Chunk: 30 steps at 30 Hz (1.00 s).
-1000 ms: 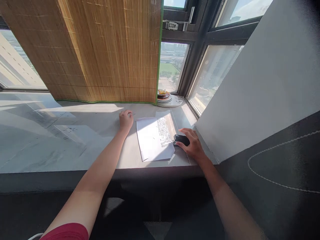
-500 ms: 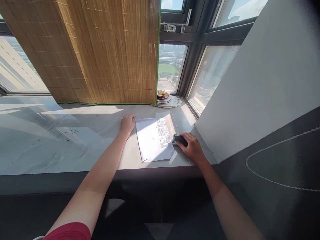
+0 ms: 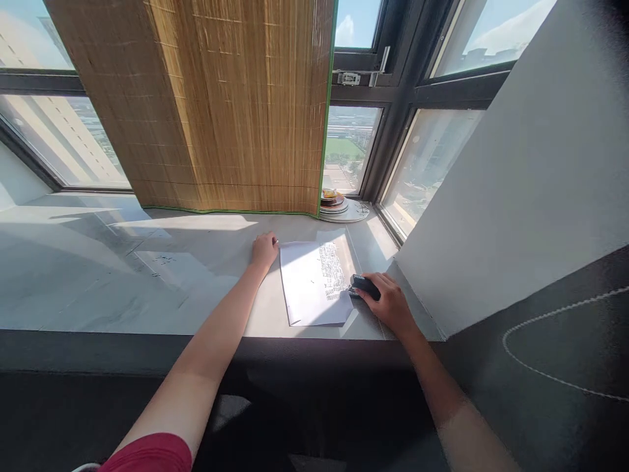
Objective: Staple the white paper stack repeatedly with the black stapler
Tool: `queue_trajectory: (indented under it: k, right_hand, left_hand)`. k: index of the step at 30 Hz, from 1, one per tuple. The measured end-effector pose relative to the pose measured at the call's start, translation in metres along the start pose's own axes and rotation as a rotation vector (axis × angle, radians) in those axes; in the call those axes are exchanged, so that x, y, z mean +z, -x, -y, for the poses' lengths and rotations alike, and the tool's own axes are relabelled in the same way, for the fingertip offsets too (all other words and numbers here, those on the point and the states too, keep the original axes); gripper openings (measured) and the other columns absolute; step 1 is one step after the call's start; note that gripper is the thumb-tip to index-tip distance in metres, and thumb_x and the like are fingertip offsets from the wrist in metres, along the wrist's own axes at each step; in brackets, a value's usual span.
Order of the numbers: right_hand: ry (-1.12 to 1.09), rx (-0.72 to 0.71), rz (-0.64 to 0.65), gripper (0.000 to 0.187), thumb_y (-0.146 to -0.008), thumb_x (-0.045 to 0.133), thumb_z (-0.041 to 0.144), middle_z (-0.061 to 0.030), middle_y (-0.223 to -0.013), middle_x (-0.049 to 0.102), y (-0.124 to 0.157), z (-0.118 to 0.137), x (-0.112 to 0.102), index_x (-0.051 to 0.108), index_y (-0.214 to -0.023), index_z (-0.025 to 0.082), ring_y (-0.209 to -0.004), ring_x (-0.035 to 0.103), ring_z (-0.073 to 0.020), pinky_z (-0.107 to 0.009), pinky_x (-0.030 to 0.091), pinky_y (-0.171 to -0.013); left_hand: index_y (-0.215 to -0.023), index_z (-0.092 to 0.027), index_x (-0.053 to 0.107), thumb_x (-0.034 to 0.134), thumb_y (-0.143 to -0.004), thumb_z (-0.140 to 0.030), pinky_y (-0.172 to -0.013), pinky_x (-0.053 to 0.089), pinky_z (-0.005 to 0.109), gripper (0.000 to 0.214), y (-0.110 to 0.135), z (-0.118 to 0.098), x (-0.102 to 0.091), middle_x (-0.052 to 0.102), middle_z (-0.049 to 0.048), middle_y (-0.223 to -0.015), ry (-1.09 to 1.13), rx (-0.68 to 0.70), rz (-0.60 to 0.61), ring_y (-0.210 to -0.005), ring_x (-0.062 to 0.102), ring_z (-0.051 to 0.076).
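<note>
White sheets of paper (image 3: 303, 288), one side covered in dark handwriting, lie on the pale windowsill. My right hand (image 3: 390, 303) is wrapped round a black stapler (image 3: 366, 286) at the right edge of the sheets; its nose reaches the paper's edge, and I cannot tell whether paper sits in its jaws. My left hand (image 3: 265, 250) rests closed on the sill beside the sheets' upper left corner. Something tiny may be between its fingertips, too small to make out.
Behind the paper, a stack of plates (image 3: 337, 208) stands in the window corner. A bamboo blind (image 3: 236, 118) hangs down to the sill. A white wall (image 3: 472, 196) slopes along the right, with a beaded cord (image 3: 508, 341) below. The sill's front edge (image 3: 314, 338) runs close to the sheets.
The view has shifted, so the whole scene sits further right and slightly lower. Both hands, the stapler and the paper keep nearly the same places relative to each other.
</note>
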State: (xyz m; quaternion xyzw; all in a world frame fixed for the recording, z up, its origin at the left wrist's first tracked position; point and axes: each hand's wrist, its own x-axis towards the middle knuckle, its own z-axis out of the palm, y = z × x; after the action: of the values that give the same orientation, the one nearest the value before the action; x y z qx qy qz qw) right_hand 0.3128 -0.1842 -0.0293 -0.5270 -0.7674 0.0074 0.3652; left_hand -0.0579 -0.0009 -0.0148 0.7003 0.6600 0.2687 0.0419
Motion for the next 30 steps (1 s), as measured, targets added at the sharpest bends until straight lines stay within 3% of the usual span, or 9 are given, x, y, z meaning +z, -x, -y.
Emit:
queue_trajectory:
  k: [6, 11, 13, 20, 23, 25, 28, 30]
  right_hand:
    - [-0.018, -0.013, -0.018, 0.027, -0.106, 0.065, 0.047, -0.0117, -0.117, 0.080, -0.001, 0.000, 0.001, 0.071, -0.123, 0.026, -0.108, 0.074, -0.0365, -0.054, 0.058, -0.096]
    - [-0.022, -0.017, -0.034, 0.026, -0.104, 0.067, 0.046, -0.0110, -0.114, 0.080, -0.001, 0.000, 0.001, 0.072, -0.121, 0.026, -0.106, 0.075, -0.0353, -0.052, 0.059, -0.094]
    - [-0.019, -0.012, -0.028, 0.025, -0.105, 0.067, 0.046, -0.0112, -0.114, 0.080, -0.001, 0.000, 0.000, 0.072, -0.120, 0.026, -0.106, 0.075, -0.0352, -0.051, 0.059, -0.093]
    - [-0.026, 0.020, -0.003, 0.027, -0.105, 0.067, 0.047, -0.0118, -0.116, 0.080, -0.001, 0.001, -0.002, 0.072, -0.121, 0.026, -0.110, 0.073, -0.0362, -0.054, 0.058, -0.098]
    - [-0.036, 0.037, 0.003, 0.027, -0.104, 0.067, 0.046, -0.0121, -0.117, 0.080, -0.002, 0.002, -0.002, 0.073, -0.121, 0.026, -0.111, 0.073, -0.0365, -0.054, 0.058, -0.100]
    - [-0.043, 0.038, 0.006, 0.027, -0.104, 0.067, 0.046, -0.0117, -0.118, 0.080, -0.002, 0.003, -0.003, 0.073, -0.121, 0.026, -0.111, 0.073, -0.0362, -0.055, 0.057, -0.100]
    - [-0.049, 0.040, 0.007, 0.027, -0.104, 0.067, 0.046, -0.0112, -0.117, 0.080, -0.003, 0.003, -0.003, 0.073, -0.121, 0.026, -0.110, 0.073, -0.0360, -0.054, 0.058, -0.099]
    - [-0.053, 0.042, 0.008, 0.027, -0.104, 0.067, 0.046, -0.0113, -0.116, 0.080, -0.003, 0.003, -0.003, 0.073, -0.121, 0.026, -0.111, 0.072, -0.0358, -0.053, 0.058, -0.098]
  left_hand:
    - [-0.103, -0.025, 0.067, 0.064, -0.101, -0.017, -0.087, 0.055, 0.036, 0.009, -0.001, 0.001, -0.002, 0.078, 0.0079, -0.102, 0.181, -0.065, -0.106, -0.094, 0.074, 0.026]
    - [-0.110, -0.022, 0.076, 0.070, -0.098, -0.020, -0.097, 0.059, 0.034, 0.014, -0.003, -0.007, 0.000, 0.083, 0.0077, -0.106, 0.359, 0.062, -0.097, -0.096, 0.077, 0.023]
    - [-0.111, -0.022, 0.080, 0.070, -0.098, -0.021, -0.100, 0.059, 0.036, 0.016, -0.004, -0.007, 0.000, 0.084, 0.0085, -0.107, 0.329, 0.072, -0.067, -0.099, 0.078, 0.025]
    - [-0.118, -0.021, 0.086, 0.063, -0.097, -0.018, -0.108, 0.056, 0.049, 0.031, -0.002, 0.012, -0.004, 0.080, 0.0166, -0.124, 0.041, -0.142, -0.056, -0.122, 0.070, 0.037]
    - [-0.122, -0.022, 0.085, 0.062, -0.097, -0.020, -0.110, 0.055, 0.054, 0.034, -0.001, 0.011, -0.007, 0.076, 0.0186, -0.129, 0.001, -0.162, -0.023, -0.128, 0.065, 0.040]
    - [-0.129, -0.020, 0.084, 0.062, -0.097, -0.020, -0.112, 0.055, 0.055, 0.038, 0.001, 0.004, -0.009, 0.071, 0.0208, -0.135, -0.016, -0.172, -0.066, -0.133, 0.062, 0.041]
    - [-0.130, -0.019, 0.083, 0.059, -0.100, -0.019, -0.116, 0.055, 0.048, 0.038, 0.006, -0.013, -0.009, 0.068, 0.0189, -0.136, 0.048, -0.052, -0.108, -0.132, 0.064, 0.036]
    - [-0.123, -0.022, 0.085, 0.055, -0.103, -0.020, -0.116, 0.055, 0.042, 0.036, 0.011, -0.026, -0.006, 0.071, 0.0130, -0.131, 0.146, 0.134, 0.005, -0.127, 0.067, 0.029]
